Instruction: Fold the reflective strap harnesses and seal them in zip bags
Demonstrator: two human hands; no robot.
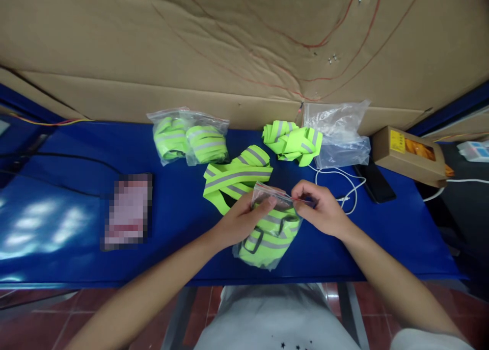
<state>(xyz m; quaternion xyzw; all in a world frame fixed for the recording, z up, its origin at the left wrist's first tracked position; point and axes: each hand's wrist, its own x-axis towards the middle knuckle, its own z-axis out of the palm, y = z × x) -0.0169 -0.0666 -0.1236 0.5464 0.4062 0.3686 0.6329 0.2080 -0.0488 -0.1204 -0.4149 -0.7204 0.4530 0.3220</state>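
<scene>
A clear zip bag hangs over the near part of the blue table, holding a folded neon-yellow reflective strap with grey stripes and black buckles. My left hand grips the bag's top edge at its left end, thumb on the plastic. At the other end of that edge, my right hand pinches the seal between thumb and fingers. Just behind my left hand lies a loose neon reflective strap, looped over itself. A second loose bundle of reflective strap sits farther back, beside clear empty bags.
Two filled bags lean at the back left. A tablet-like device with a blurred screen lies left on the blue table. On the right are a white cable, a black phone and a cardboard box. A cardboard wall closes the back.
</scene>
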